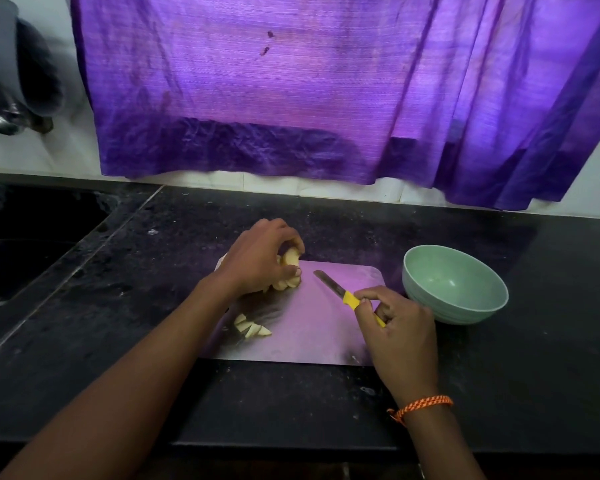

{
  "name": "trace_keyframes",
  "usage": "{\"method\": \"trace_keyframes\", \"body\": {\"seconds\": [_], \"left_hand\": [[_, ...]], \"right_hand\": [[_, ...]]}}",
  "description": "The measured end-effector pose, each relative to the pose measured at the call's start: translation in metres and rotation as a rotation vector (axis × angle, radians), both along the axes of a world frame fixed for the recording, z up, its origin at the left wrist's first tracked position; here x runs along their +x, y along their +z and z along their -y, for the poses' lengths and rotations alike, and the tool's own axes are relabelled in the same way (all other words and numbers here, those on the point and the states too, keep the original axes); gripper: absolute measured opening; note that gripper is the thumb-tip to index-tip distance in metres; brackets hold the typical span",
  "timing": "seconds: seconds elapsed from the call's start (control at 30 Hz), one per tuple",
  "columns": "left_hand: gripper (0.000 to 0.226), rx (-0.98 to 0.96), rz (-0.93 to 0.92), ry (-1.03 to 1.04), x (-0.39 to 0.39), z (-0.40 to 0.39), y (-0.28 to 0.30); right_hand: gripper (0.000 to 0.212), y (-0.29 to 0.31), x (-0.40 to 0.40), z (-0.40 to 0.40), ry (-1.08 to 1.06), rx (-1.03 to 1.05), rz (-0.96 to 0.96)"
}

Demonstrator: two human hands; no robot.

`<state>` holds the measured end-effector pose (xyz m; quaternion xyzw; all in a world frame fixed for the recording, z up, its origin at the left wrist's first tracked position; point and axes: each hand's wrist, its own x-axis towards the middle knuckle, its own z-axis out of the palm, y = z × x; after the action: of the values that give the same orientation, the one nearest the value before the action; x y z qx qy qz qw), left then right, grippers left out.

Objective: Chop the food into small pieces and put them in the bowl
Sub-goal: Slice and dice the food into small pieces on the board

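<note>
On the black counter lies a pale cutting board [312,337]. My left hand [257,263] grips a stack of pale yellow food slices [289,271] at the board's far left corner. A few cut pieces [252,329] lie at the board's left edge, under my left forearm. My right hand [395,327] holds a knife by its yellow handle [351,300], and the blade [329,282] points up and left, toward the slices but apart from them. A light green bowl [454,284] stands empty just right of the board.
A purple curtain [326,91] hangs over the white wall behind the counter. A dark sink [25,237] is set into the counter at the left, with a metal vessel [6,121] above it. The counter's front edge runs just below the board.
</note>
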<state>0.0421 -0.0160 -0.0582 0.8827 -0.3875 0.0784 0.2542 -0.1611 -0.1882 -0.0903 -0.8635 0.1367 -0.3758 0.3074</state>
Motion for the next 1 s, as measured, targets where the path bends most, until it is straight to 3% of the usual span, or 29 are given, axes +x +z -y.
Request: {"method": "trace_keyframes", "body": {"seconds": [0.13,0.33,0.47,0.6,0.73,0.83,1.0], "left_hand": [[0.017,-0.105,0.006,-0.034,0.000,0.001,-0.003],[0.016,-0.262,-0.075,-0.087,-0.011,0.014,-0.004],[0.033,-0.126,0.080,-0.027,-0.023,0.024,-0.005],[0.010,-0.109,0.118,-0.021,-0.019,0.018,-0.003],[0.032,0.007,0.101,-0.128,-0.024,0.021,-0.007],[0.033,0.091,0.145,-0.166,-0.028,0.028,-0.012],[0.031,0.022,0.211,-0.082,-0.032,0.032,-0.015]], "right_hand": [[0.013,0.001,-0.001,0.000,-0.011,0.011,0.002],[0.014,0.004,-0.001,-0.001,-0.110,0.042,0.030],[0.020,0.003,0.000,0.001,-0.165,0.050,0.010],[0.020,0.001,0.001,0.000,-0.178,0.017,-0.099],[0.021,0.006,-0.002,-0.010,-0.183,-0.082,-0.180],[0.026,0.008,-0.004,-0.015,-0.171,-0.130,-0.249],[0.031,0.013,-0.007,-0.018,-0.110,-0.210,-0.406]]}}
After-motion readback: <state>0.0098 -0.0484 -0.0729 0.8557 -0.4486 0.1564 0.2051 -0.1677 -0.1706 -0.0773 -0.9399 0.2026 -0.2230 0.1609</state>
